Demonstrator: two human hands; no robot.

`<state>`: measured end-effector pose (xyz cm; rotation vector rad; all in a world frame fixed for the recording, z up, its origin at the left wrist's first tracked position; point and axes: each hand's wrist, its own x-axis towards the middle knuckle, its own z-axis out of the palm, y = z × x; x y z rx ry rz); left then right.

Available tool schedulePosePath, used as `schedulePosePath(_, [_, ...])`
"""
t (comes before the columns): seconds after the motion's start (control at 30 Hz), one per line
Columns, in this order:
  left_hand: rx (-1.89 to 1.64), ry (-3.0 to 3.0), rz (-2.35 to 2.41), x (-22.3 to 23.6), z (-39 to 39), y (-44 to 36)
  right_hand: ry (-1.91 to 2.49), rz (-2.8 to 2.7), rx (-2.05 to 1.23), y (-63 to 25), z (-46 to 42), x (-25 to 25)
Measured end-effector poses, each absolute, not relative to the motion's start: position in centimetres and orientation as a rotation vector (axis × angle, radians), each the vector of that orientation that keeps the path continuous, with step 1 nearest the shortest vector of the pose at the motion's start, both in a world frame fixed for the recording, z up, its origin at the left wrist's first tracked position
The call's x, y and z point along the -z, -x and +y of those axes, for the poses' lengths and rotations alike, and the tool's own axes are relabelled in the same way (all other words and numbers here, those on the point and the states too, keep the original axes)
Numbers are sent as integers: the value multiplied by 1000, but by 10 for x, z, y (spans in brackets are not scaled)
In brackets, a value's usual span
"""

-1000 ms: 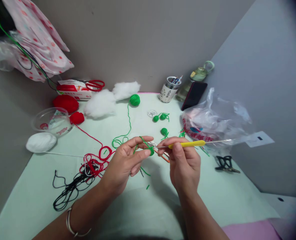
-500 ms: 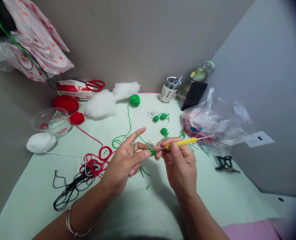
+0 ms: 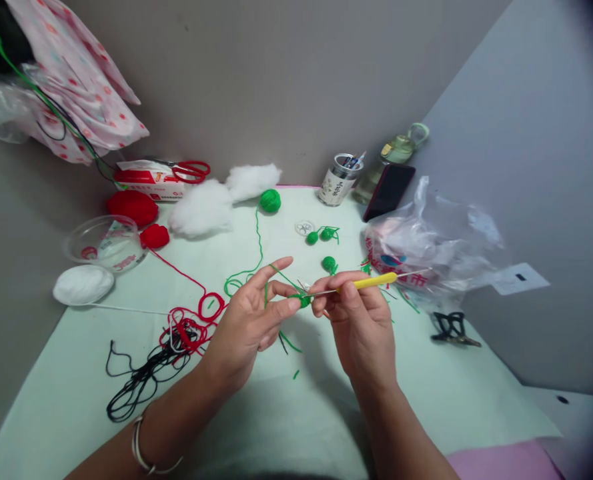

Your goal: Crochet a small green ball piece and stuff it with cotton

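Note:
My left hand pinches a small green crochet piece between thumb and fingers. Its raised forefinger carries a strand of green yarn. In my right hand is a crochet hook with a yellow handle; its thin metal tip meets the green piece. The green yarn ball lies farther back, its strand running down toward my left hand. Small green crocheted balls rest just beyond my right hand.
To the left lie red yarn, a white yarn ball, a clear plastic bowl and tangled black cord. White stuffing and red-handled scissors are at the back. A plastic bag, phone and pen can stand right.
My right hand and the hook have shifted slightly to the right and up. The hook's tip has drawn back a little at the green piece. My left hand has barely moved.

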<state>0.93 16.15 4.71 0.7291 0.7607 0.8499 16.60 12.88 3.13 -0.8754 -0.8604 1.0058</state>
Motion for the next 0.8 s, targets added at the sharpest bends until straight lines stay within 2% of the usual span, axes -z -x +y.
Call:
schedulePosePath(0.2, [-878, -836, 806, -45, 160, -7, 968, -1051, -801, -165, 121, -29])
schedulePosePath(0.43, [-989, -1010, 954, -42, 155, -11, 985, -1475, -273, -163, 118, -25])
schedulePosePath(0.63, [-875, -738, 764, -45, 154, -14, 1110, -1751, 249, -163, 113, -15])
schedulePosePath(0.7, [-789, -613, 680, -47, 158, -13, 1081, -1648, 173, -163, 113, -16])
schedulePosePath(0.8, [-805, -552, 646, -49, 163, -11, 1017, -1337, -236, -164, 116, -21])
